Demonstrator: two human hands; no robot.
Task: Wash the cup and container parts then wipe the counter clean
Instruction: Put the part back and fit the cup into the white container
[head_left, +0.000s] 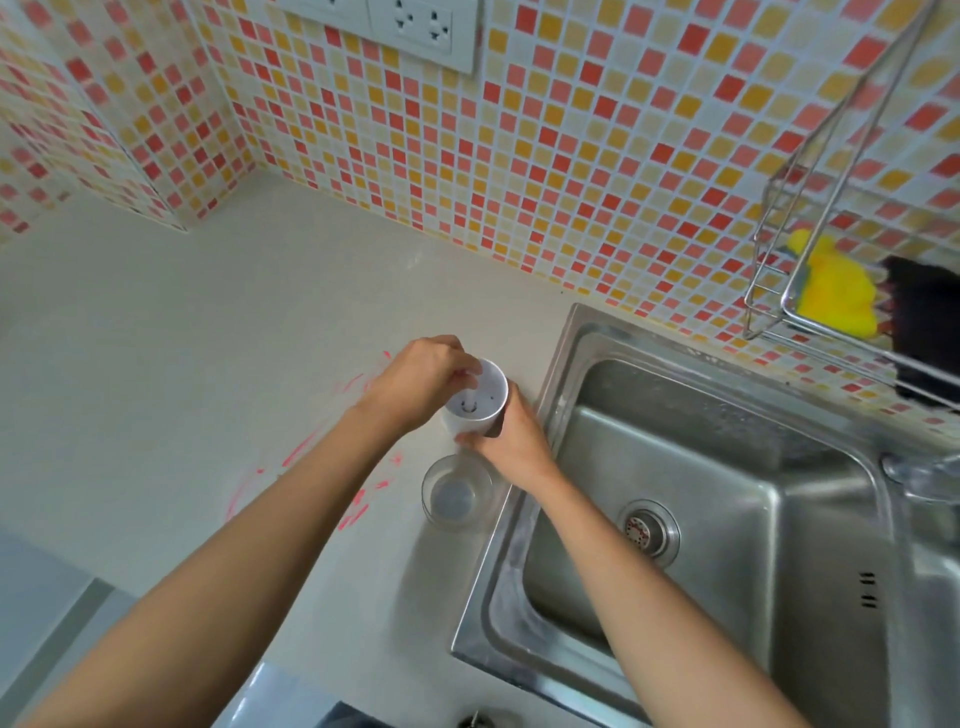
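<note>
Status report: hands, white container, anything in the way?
Left hand pinches centre post inside white container; right hand grips its side. Clear cup stands beside it on counter. Red smears unwiped.

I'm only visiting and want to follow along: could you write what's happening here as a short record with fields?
place: counter beside a steel sink
left hand: fingertips reach inside the white container, apparently pinching its centre post
right hand: grips the container's outer wall
clear cup: upright on the counter, untouched
stains: red smears on the counter
rack: yellow sponge, dark cloth
</note>
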